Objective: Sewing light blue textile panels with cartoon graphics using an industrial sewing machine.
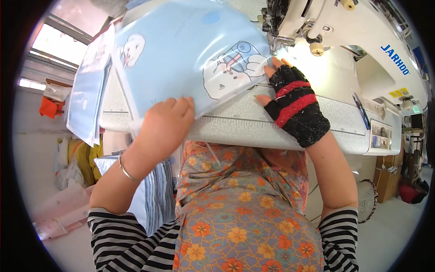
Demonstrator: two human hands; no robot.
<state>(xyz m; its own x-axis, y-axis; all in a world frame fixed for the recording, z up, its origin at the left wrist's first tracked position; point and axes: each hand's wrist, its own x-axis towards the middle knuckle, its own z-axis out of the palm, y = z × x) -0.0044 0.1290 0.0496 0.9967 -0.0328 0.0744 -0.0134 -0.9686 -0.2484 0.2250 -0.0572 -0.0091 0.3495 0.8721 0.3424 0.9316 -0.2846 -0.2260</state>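
one left hand (167, 122) curls on one blue sheet (167, 63), upper centre; whether it pinches, i cannot tell. one gloved right hand (295, 100) lies spread near one sewing machine (362, 50), upper right.

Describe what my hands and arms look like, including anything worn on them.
Your left hand is ungloved, with a thin silvery bangle near the wrist. Your right hand wears a fuzzy black fingerless glove with red bands. Black-and-white striped sleeves end near both elbows.
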